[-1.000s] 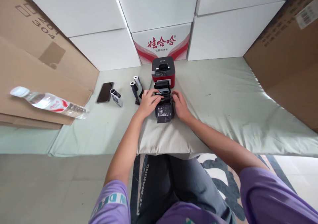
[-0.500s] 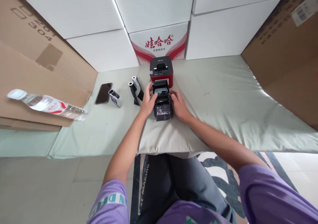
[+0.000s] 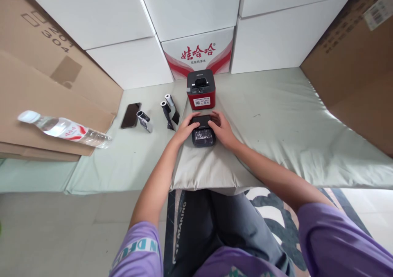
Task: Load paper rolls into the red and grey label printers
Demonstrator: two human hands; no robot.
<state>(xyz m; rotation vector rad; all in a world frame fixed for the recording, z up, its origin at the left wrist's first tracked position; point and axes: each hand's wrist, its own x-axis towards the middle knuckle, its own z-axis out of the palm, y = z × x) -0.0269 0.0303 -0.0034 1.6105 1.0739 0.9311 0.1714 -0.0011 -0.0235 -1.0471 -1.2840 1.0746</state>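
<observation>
A small black printer [image 3: 204, 138] lies on the cloth-covered table with its lid [image 3: 202, 121] down. My left hand [image 3: 186, 128] wraps its left side, thumb resting on the lid. On the opposite side my right hand [image 3: 223, 129] grips the printer, its thumb also on top. Clear, crinkled plastic film seems to cover the part nearest me. Right behind stands a red and black printer [image 3: 201, 89] with a label on its front. Paper or film rolls [image 3: 168, 110] stand to the left of my left hand.
Further left are another small roll [image 3: 144, 122], a dark phone [image 3: 131, 115] and a water bottle [image 3: 66, 129] against a cardboard box [image 3: 58, 88]. White boxes [image 3: 196, 52] line the back. Another cardboard box [image 3: 353, 72] borders the right side. The table's front edge is close to my legs.
The black printer's lid, raised earlier with the inside showing, has swung down and is closed. Both thumbs have moved onto the lid. The red printer's front label is now uncovered.
</observation>
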